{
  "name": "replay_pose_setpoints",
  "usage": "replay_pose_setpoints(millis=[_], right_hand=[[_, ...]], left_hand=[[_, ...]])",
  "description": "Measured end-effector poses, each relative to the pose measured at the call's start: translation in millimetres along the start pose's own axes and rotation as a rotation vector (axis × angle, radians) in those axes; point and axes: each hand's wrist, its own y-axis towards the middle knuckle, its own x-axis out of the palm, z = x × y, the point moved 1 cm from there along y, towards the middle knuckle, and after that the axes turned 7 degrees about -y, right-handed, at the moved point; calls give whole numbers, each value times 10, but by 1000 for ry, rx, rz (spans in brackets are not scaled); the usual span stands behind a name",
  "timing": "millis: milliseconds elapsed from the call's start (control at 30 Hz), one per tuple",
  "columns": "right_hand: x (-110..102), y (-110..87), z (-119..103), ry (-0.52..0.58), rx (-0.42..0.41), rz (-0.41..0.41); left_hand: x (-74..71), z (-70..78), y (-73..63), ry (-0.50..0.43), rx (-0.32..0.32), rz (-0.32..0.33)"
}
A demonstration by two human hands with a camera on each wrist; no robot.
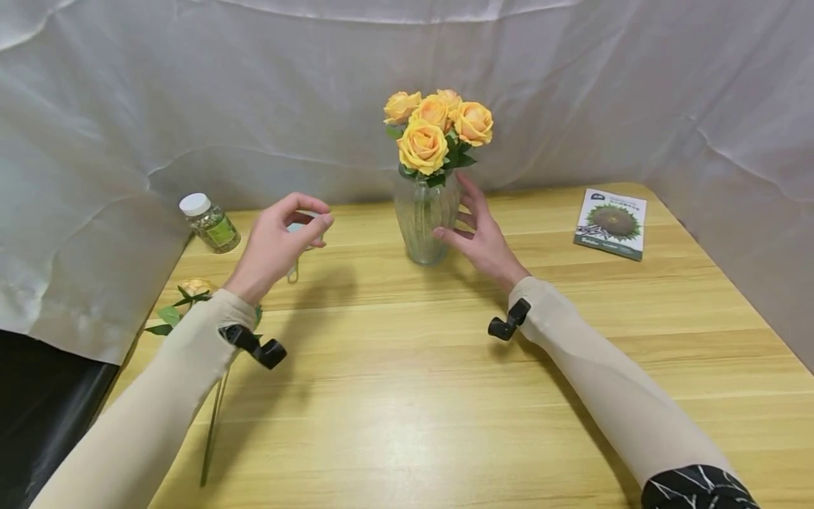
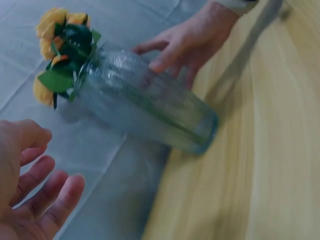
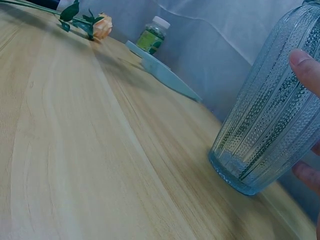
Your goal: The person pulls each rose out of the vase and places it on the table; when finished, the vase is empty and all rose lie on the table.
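Observation:
A ribbed clear glass vase [image 1: 413, 223] stands upright near the back of the table, holding several yellow-orange roses [image 1: 422, 147]. My right hand [image 1: 485, 247] holds the vase from its right side, its thumb [image 3: 305, 67] on the near face of the glass and the other fingers round the side. To the left of the vase, my left hand [image 1: 275, 244] is in the air with loosely bent fingers [image 2: 62, 200] and nothing between them. Under the left forearm lies a single rose [image 1: 197, 286], its long stem [image 1: 213, 431] pointing toward the front; the sleeve hides part of it.
A white-capped jar [image 1: 213, 225] with a green label is at the back left. A pale blue flat object [image 3: 170, 77] lies near it, mostly behind the left hand in the head view. A seed packet [image 1: 612, 223] lies at the back right. Grey cloth [image 1: 286, 92] hangs behind the table.

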Motion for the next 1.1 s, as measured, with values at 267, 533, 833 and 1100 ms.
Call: replay_pose_setpoints(millis=[267, 533, 833, 1100], right_hand=[[4, 1, 0, 0, 5, -2], [9, 13, 17, 1, -3, -1], [13, 4, 15, 9, -16, -8], [-3, 4, 25, 17, -11, -14]], left_hand=[[340, 210, 234, -120, 54, -20], [677, 454, 352, -212, 118, -65], [1002, 605, 417, -135, 195, -92], [1133, 665, 472, -24, 223, -72]])
